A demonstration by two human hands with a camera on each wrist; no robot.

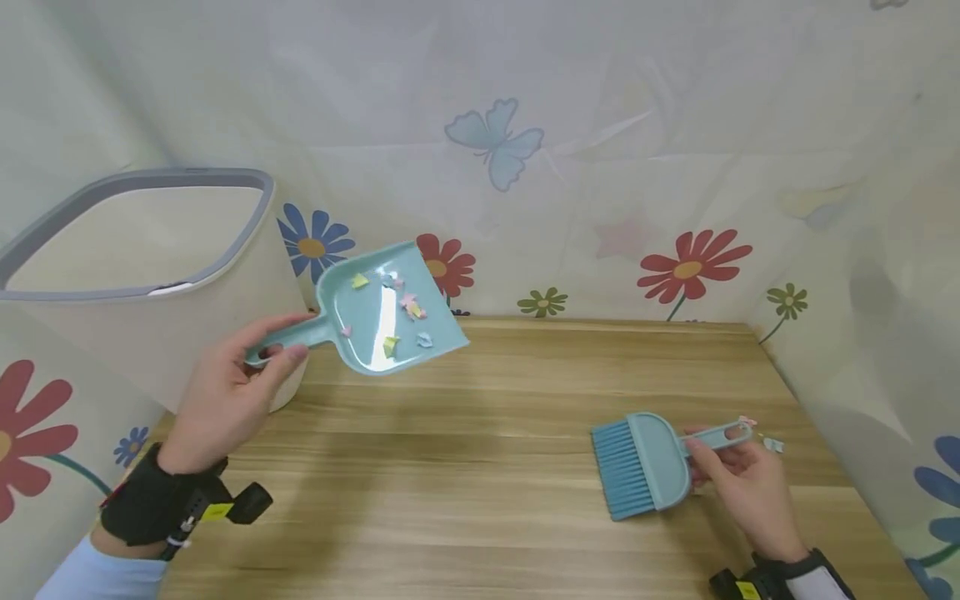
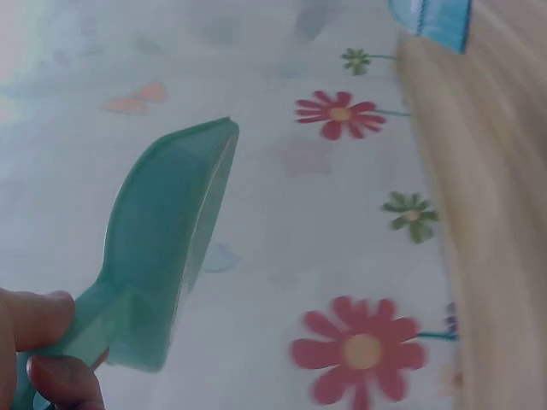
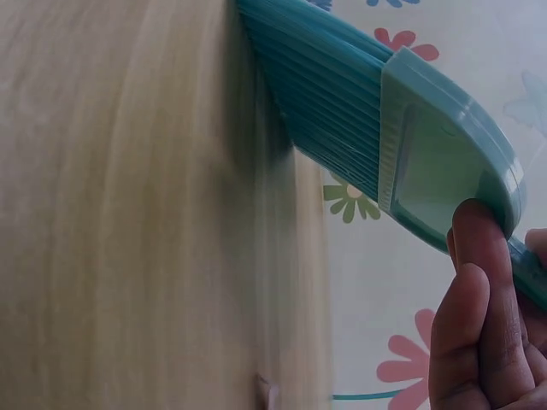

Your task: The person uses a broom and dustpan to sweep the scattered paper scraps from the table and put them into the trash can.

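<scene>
My left hand [image 1: 225,392] grips the handle of a light-blue dustpan [image 1: 382,310], lifted above the wooden table [image 1: 465,467] beside a bin. Several small coloured paper scraps [image 1: 408,307] lie in the pan. In the left wrist view the dustpan [image 2: 162,248] shows from its side, with my fingers [image 2: 43,342] round the handle. My right hand [image 1: 738,479] holds the handle of a small blue brush [image 1: 645,462] low over the table at the right. The right wrist view shows the brush [image 3: 385,137] close up, bristles toward the table, my fingers [image 3: 479,316] on its handle.
A cream bin with a grey rim [image 1: 142,275] stands at the table's left edge, just behind the dustpan. Two paper scraps [image 1: 772,444] lie on the table past the brush handle. A flowered cloth [image 1: 600,167] walls in the back and sides.
</scene>
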